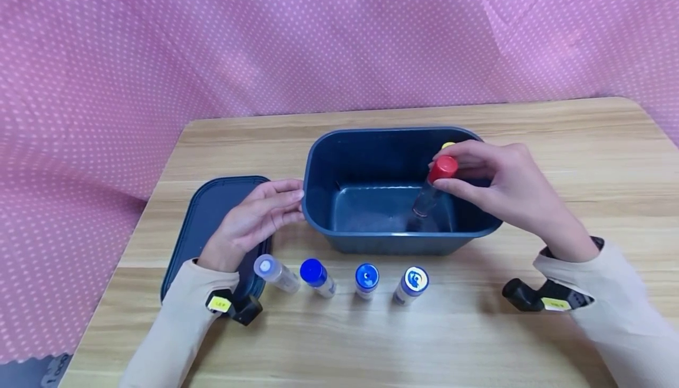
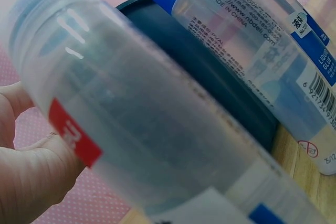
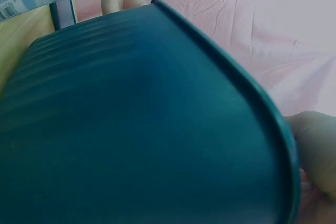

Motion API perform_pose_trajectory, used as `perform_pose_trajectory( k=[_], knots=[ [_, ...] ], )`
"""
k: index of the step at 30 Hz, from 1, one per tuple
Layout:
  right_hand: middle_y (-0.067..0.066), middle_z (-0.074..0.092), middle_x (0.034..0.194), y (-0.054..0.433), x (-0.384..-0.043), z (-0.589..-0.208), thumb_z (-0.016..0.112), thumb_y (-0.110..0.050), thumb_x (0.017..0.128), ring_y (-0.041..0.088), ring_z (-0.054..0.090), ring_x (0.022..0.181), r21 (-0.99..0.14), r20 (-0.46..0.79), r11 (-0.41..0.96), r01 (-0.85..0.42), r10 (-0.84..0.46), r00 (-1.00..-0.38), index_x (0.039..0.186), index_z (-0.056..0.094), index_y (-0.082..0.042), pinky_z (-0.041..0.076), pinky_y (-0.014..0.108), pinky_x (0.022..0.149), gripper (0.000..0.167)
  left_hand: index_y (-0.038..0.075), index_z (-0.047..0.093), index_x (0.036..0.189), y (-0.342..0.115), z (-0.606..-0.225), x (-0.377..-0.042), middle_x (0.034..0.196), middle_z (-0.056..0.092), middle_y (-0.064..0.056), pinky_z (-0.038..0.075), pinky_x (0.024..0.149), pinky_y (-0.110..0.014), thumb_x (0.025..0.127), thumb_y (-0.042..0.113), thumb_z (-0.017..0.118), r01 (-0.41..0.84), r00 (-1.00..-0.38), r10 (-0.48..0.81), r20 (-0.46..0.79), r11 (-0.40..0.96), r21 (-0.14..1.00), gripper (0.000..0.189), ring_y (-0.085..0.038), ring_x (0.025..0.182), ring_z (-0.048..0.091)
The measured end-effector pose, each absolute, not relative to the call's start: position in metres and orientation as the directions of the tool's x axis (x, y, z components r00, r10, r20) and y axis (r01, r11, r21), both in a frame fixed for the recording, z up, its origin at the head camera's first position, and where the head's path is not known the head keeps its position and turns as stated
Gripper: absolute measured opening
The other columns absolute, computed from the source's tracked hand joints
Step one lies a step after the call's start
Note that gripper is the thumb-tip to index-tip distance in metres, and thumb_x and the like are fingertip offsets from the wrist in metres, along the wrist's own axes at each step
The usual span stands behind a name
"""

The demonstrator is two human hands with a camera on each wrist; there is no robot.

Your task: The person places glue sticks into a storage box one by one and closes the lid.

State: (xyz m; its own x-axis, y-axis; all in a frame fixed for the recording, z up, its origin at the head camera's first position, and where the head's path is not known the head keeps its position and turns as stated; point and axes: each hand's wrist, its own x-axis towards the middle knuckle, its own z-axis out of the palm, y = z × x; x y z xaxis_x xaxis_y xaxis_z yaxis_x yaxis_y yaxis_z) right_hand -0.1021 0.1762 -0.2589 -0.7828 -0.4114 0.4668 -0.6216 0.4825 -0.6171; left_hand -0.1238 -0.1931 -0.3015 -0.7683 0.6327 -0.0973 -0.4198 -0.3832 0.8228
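Note:
My right hand (image 1: 504,181) pinches a clear glue bottle by its red cap (image 1: 444,167), its lower end inside the dark blue bin (image 1: 371,243). Behind it, mostly hidden by my fingers, shows a yellow cap (image 1: 448,145). My left hand (image 1: 260,217) touches the bin's left end with its fingertips, above the dark lid (image 1: 212,211). In front of the bin stand a pale-capped bottle (image 1: 277,273) and blue-capped glue bottles (image 1: 318,278), labelled liquid glue in the left wrist view. The right wrist view shows the bin's outer wall (image 3: 147,114), which hides the held bottle.
All this is on a wooden table (image 1: 371,347). A pink dotted cloth (image 1: 339,40) hangs behind the table and along its left side. The blue-capped bottles form a row with the pale-capped one, close to the bin's front wall.

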Motion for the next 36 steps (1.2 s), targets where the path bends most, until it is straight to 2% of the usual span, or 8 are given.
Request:
perform_pose_trajectory(
  k=[7,12,15,20,23,26,36],
  knots=[
    [0.006,0.072,0.097,0.175,-0.109,-0.263,0.079,0.003,0.076,0.016,0.070,0.086,-0.583,0.414,0.537,-0.609,-0.448,-0.792,0.109,0.067,-0.003,0.053,0.013,0.075,0.035,0.000,0.065,0.112,-0.193,-0.301,-0.124,0.100,0.069,-0.011,0.057,0.082,-0.029,0.097,-0.005,0.050,-0.421,-0.765,0.638,-0.090,-0.389,0.819,0.021,-0.018,0.089,0.068],
    [0.007,0.072,0.093,0.172,-0.112,-0.263,0.080,0.000,0.077,0.020,0.071,0.084,-0.557,0.402,0.548,-0.624,-0.480,-0.780,0.103,0.068,-0.002,0.058,0.028,0.072,0.029,0.000,0.065,0.112,-0.193,-0.302,-0.123,0.100,0.068,-0.010,0.056,0.083,-0.029,0.097,-0.005,0.051,-0.419,-0.762,0.643,-0.077,-0.398,0.816,0.021,-0.018,0.089,0.067],
    [0.007,0.072,0.092,0.170,-0.113,-0.262,0.080,-0.001,0.077,0.021,0.070,0.082,-0.543,0.384,0.565,-0.621,-0.491,-0.782,0.102,0.069,-0.002,0.059,0.035,0.071,0.027,-0.001,0.065,0.112,-0.193,-0.302,-0.123,0.099,0.068,-0.010,0.056,0.082,-0.029,0.097,-0.004,0.052,-0.408,-0.763,0.642,-0.068,-0.398,0.821,0.021,-0.017,0.089,0.067],
    [0.007,0.072,0.092,0.169,-0.115,-0.259,0.077,0.000,0.079,0.020,0.069,0.082,-0.506,0.311,0.618,-0.602,-0.520,-0.795,0.102,0.068,-0.001,0.059,0.039,0.073,0.024,-0.002,0.064,0.113,-0.193,-0.303,-0.124,0.101,0.068,-0.010,0.056,0.083,-0.029,0.097,-0.004,0.052,-0.403,-0.765,0.640,-0.068,-0.393,0.826,0.021,-0.017,0.090,0.067],
    [0.007,0.072,0.092,0.168,-0.116,-0.259,0.076,0.000,0.080,0.019,0.067,0.079,-0.463,0.281,0.644,-0.610,-0.546,-0.789,0.103,0.068,-0.002,0.059,0.037,0.073,0.024,-0.002,0.064,0.113,-0.193,-0.302,-0.124,0.101,0.068,-0.011,0.056,0.083,-0.029,0.096,-0.005,0.052,-0.405,-0.770,0.634,-0.077,-0.391,0.826,0.020,-0.017,0.089,0.067],
    [0.006,0.072,0.090,0.166,-0.118,-0.260,0.077,0.000,0.079,0.017,0.063,0.074,-0.424,0.273,0.651,-0.629,-0.571,-0.774,0.102,0.068,-0.002,0.057,0.033,0.067,0.025,-0.002,0.064,0.113,-0.194,-0.303,-0.124,0.100,0.067,-0.011,0.056,0.083,-0.029,0.097,-0.004,0.052,-0.405,-0.772,0.630,-0.081,-0.389,0.827,0.020,-0.017,0.089,0.067],
    [0.009,0.072,0.090,0.166,-0.120,-0.262,0.079,-0.002,0.078,0.018,0.063,0.073,-0.432,0.267,0.640,-0.635,-0.581,-0.769,0.103,0.068,-0.001,0.056,0.034,0.064,0.028,-0.002,0.063,0.113,-0.194,-0.304,-0.124,0.099,0.067,-0.011,0.056,0.083,-0.028,0.097,-0.004,0.052,-0.406,-0.766,0.638,-0.073,-0.394,0.825,0.020,-0.017,0.088,0.067]
  ],
)
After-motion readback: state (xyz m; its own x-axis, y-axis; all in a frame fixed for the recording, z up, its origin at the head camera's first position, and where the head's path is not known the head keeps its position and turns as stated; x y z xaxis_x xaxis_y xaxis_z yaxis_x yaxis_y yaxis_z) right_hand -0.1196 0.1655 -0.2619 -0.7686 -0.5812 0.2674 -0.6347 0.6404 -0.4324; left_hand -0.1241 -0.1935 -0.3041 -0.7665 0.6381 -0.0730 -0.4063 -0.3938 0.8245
